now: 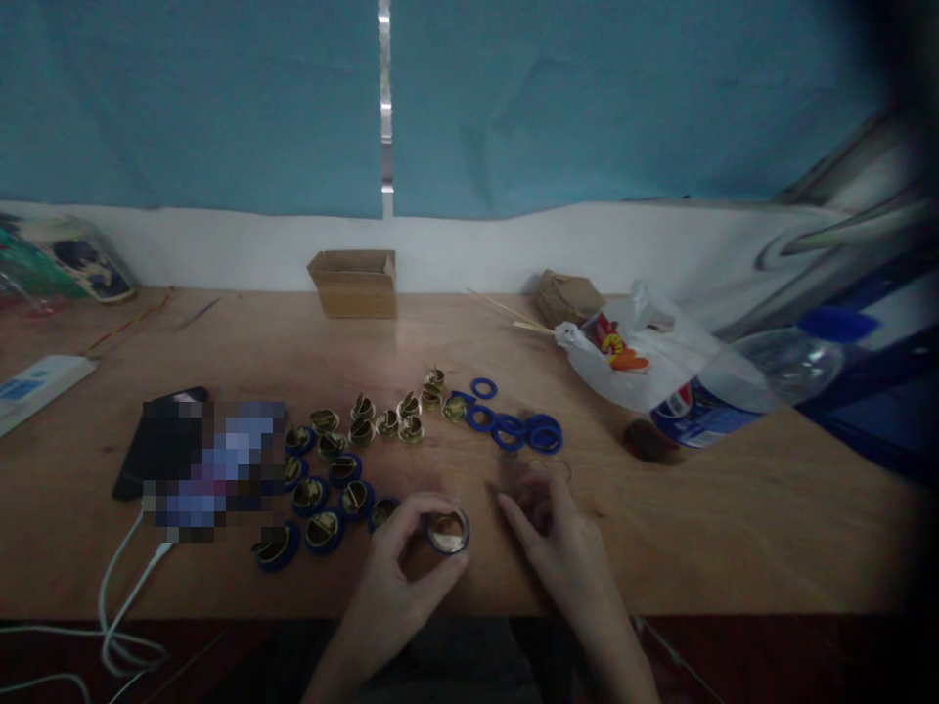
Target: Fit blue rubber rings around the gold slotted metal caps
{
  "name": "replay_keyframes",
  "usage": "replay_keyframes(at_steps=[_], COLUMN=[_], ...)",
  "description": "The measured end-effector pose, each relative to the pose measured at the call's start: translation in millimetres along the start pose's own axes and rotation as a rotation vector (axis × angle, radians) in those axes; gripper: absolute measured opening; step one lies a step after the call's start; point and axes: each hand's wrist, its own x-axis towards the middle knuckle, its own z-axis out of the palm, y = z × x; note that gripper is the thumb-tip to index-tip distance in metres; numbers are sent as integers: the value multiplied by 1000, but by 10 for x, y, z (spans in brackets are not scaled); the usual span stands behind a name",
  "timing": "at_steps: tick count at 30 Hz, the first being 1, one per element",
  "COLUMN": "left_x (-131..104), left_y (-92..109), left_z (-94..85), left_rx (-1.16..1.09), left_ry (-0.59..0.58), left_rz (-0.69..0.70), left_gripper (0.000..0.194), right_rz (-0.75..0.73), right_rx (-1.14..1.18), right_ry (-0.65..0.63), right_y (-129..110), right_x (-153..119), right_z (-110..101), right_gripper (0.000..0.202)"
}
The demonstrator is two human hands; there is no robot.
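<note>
My left hand [411, 567] grips a round metal ring piece [464, 533] with a dark rim between thumb and fingers, just above the table. Over the table to its right, my right hand [554, 533] has its thumb apart from its bent fingers, and I see nothing held. A thin ring [561, 467] lies by its fingertips, which are partly blurred. Loose blue rings [508, 432] lie beyond this hand. Several brass-coloured round cups [362, 431] with upright tabs sit left of centre. Closer to me, similar cups have blue rims [324, 531].
Two phones [157, 445], one blurred out, lie at the left with white cables [121, 577]. An open cardboard box [358, 288] and a brown package [568, 296] stand near the wall. A plastic bag [608, 376] and a tilted Pepsi bottle [708, 411] occupy the right side.
</note>
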Motion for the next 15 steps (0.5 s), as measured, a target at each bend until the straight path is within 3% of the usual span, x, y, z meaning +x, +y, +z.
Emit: replay_keyframes(at_steps=[5, 15], left_x=[-6, 3], left_y=[5, 18], left_z=[3, 11], left_rx=[8, 3], left_ry=[3, 14], left_rz=[7, 16], left_gripper=[28, 29], right_rz=[-41, -164], right_rx=[-144, -159], right_ry=[107, 65], right_y=[57, 51], right_x=[-28, -5], right_z=[-6, 56], right_gripper=[25, 30])
